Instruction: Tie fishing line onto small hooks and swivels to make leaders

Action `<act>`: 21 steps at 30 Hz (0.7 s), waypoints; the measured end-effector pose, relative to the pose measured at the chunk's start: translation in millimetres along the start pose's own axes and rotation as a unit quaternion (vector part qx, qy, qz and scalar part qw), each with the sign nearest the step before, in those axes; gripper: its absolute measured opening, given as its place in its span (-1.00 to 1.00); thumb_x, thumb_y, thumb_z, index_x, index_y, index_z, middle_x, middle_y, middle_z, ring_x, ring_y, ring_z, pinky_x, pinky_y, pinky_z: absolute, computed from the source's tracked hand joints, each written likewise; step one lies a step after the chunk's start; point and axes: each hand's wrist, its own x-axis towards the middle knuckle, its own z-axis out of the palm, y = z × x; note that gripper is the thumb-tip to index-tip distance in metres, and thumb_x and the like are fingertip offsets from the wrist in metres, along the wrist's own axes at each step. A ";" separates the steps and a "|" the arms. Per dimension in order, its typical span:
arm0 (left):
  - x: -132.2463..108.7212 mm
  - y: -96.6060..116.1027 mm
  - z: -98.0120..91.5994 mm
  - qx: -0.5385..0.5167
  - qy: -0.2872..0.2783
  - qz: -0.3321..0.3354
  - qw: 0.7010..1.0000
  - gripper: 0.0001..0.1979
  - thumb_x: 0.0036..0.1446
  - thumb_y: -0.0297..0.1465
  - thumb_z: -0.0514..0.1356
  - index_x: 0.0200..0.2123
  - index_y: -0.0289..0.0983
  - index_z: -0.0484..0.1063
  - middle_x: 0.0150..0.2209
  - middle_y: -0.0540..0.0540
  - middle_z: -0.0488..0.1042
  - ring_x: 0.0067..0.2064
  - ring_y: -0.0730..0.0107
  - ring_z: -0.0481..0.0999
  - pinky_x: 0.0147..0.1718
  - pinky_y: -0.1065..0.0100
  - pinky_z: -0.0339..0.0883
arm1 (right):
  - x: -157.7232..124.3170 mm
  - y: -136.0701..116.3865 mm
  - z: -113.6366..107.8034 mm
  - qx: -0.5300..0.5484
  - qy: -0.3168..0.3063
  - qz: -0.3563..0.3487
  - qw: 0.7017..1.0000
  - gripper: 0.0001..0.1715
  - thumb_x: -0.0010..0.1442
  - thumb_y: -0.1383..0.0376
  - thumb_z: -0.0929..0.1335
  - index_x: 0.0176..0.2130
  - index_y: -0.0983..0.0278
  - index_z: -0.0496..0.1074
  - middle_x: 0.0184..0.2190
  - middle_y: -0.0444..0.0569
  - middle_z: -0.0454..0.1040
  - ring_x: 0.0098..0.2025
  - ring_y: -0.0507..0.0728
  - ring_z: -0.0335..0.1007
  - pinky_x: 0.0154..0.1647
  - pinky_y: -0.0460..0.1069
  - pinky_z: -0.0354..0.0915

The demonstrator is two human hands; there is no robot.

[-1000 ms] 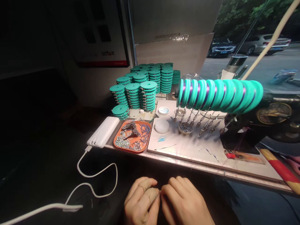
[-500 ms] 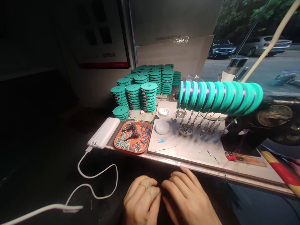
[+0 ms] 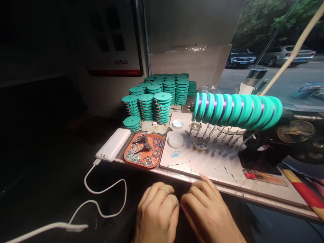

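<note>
Head view: one left hand (image 3: pixel 158 211), back upward, is curling its fingers inward and pressing them together, two of them wearing tan wraps (image 3: pixel 172 199). One right hand (image 3: pixel 210 209) is bending its fingers toward the left hand, one finger pointing forward. Both sets of fingertips are meeting or nearly meeting; whether they are pinching anything cannot be told, the undersides being hidden. One pale board (image 3: pixel 182 172) is lying just beyond both hands. On it, ahead of the left hand: one thin metal rod (image 3: pixel 179 163) is lying flat, with one white round container (image 3: pixel 175 140) sitting farther off. Ahead of the right hand: one bowl of grey beads (image 3: pixel 201 149) is standing near a row of metal swivels (image 3: pixel 215 141), which are hanging below green discs (image 3: pixel 229 108) carrying purple thread. Forward and left of the left hand: one orange tray (image 3: pixel 145 155) is holding small loose parts, and one white power bank (image 3: pixel 113 144) is lying beside it, its white cable (image 3: pixel 93 201) looping down. Well beyond the left hand, stacked green discs (image 3: pixel 162 104) are standing in columns. Rightward of the right hand, one red-and-yellow handle (image 3: pixel 306 194) is resting slantwise.
</note>
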 end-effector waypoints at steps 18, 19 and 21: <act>7.1 -3.9 -9.6 -0.104 -0.066 -0.023 0.992 -0.84 -0.06 -0.65 0.17 -0.46 -0.29 0.44 -0.41 -0.10 0.49 -0.33 0.25 0.47 -0.40 0.27 0.41 | -0.8 2.2 -6.4 0.142 0.031 0.051 0.988 -0.83 0.12 0.46 0.25 -0.44 0.24 0.32 -0.57 -0.19 0.34 -0.45 0.04 0.30 -0.02 0.12 0.18; 7.1 -4.8 -10.2 -0.108 -0.067 -0.025 0.992 -0.84 -0.07 -0.64 0.18 -0.43 -0.29 0.44 -0.41 -0.10 0.50 -0.32 0.25 0.47 -0.40 0.28 0.42 | -0.8 3.0 -7.0 0.142 0.032 0.054 0.988 -0.84 0.13 0.45 0.25 -0.44 0.24 0.32 -0.58 -0.19 0.34 -0.45 0.05 0.31 -0.02 0.13 0.18; 6.7 -7.0 -12.5 -0.120 -0.072 -0.042 0.989 -0.81 -0.12 -0.63 0.23 -0.39 -0.28 0.44 -0.40 -0.09 0.50 -0.32 0.26 0.48 -0.39 0.30 0.42 | -0.1 5.0 -9.1 0.139 0.028 0.058 0.988 -0.85 0.13 0.43 0.26 -0.44 0.23 0.33 -0.58 -0.19 0.35 -0.45 0.05 0.32 -0.04 0.13 0.20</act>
